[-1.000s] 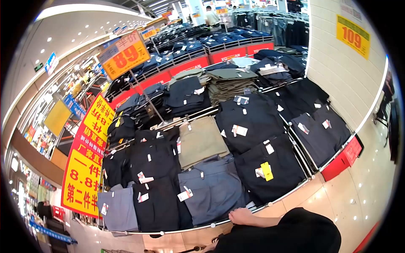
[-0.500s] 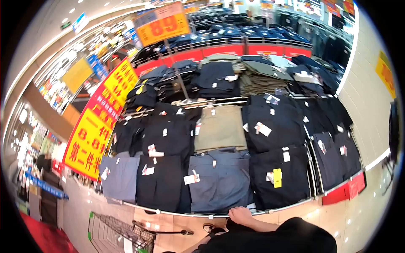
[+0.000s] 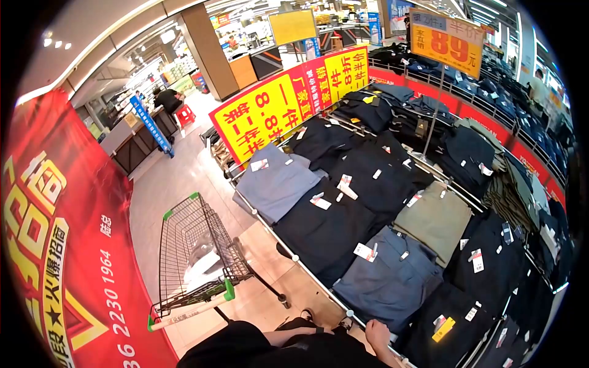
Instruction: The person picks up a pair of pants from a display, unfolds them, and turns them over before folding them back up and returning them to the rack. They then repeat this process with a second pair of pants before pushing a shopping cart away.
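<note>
My right hand (image 3: 377, 335) is curled closed over the white front rail (image 3: 323, 287) of a clothing display, at the lower edge of the view. Right beside it lie folded blue-grey trousers (image 3: 392, 276) with a white tag and black trousers (image 3: 451, 322) with a yellow tag. My left forearm (image 3: 287, 335) crosses low in front of my body, with a dark band at the wrist. The fingers of my left hand are hidden against dark clothing.
A shopping cart (image 3: 199, 245) holding a clear bag stands left of the display. A red banner (image 3: 92, 264) fills the left side. A yellow sale board (image 3: 276, 110) borders the display, and a price sign (image 3: 446, 42) rises on a pole. Someone (image 3: 167, 98) is by a distant counter.
My view has turned left, so the display shifts right and tilts, and the cart and red banner come more fully into sight. My right hand stays at the rail.
</note>
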A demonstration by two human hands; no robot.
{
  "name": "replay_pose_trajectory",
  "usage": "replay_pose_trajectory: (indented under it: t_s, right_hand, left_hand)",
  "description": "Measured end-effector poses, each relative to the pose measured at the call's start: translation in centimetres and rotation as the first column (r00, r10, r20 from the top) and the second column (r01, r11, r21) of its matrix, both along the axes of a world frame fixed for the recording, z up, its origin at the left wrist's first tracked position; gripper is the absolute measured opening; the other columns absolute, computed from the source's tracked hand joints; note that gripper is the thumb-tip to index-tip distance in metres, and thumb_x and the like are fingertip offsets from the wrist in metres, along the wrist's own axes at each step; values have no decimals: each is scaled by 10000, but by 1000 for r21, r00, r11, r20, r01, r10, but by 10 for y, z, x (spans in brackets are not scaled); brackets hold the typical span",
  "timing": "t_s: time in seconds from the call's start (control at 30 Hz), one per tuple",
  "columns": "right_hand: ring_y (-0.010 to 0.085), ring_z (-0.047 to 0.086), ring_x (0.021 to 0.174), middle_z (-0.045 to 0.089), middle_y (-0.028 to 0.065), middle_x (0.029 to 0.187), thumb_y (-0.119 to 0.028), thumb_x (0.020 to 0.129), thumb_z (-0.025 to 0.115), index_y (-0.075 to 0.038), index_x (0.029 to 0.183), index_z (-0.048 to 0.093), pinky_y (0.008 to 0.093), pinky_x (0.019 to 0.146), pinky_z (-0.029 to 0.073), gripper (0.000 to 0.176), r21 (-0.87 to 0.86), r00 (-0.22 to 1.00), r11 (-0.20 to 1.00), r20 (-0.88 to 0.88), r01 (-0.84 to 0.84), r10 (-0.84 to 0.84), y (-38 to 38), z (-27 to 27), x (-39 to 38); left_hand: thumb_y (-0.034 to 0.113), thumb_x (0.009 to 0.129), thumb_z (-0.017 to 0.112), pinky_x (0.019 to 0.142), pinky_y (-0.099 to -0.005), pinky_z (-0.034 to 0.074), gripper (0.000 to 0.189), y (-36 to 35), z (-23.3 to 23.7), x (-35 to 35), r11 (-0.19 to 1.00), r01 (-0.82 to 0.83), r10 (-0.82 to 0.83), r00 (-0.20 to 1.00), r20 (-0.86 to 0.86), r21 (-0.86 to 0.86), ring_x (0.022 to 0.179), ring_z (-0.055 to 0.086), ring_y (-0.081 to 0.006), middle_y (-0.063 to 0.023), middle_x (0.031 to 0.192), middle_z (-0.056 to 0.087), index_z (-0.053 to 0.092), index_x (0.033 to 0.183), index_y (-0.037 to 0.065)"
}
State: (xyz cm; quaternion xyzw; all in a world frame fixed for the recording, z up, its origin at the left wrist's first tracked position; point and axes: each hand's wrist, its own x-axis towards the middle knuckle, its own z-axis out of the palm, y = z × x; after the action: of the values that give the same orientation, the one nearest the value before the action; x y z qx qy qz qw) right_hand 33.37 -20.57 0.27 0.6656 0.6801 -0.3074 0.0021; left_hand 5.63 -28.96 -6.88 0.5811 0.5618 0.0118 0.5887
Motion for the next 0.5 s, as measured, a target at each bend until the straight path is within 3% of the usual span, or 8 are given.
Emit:
replay_pose_trajectory:
  t_s: [0.23, 0.5]
  right_hand:
    - [433, 663, 841, 686, 239, 890, -339, 908, 435, -47, 909, 704, 519, 788, 525, 397, 3, 995, 998, 80, 64, -64, 1, 7, -13]
    - [432, 663, 802, 680, 243, 843, -300, 866, 476, -47, 854, 720, 516, 762, 528, 351, 166, 959, 967, 179, 192, -221, -5, -7, -21]
  left_hand:
    - [518, 954, 478, 909, -405, 468, 554, -2, -3, -19, 999, -17, 15, 999, 41, 39, 1022, 631, -370, -240, 1077, 656, 644, 1135, 21]
    - [522, 956, 478, 923, -397, 463, 553, -3, -14, -55, 998, 0, -6, 995, 104, 62, 1036, 628, -363, -232, 1093, 656, 646, 1145, 30]
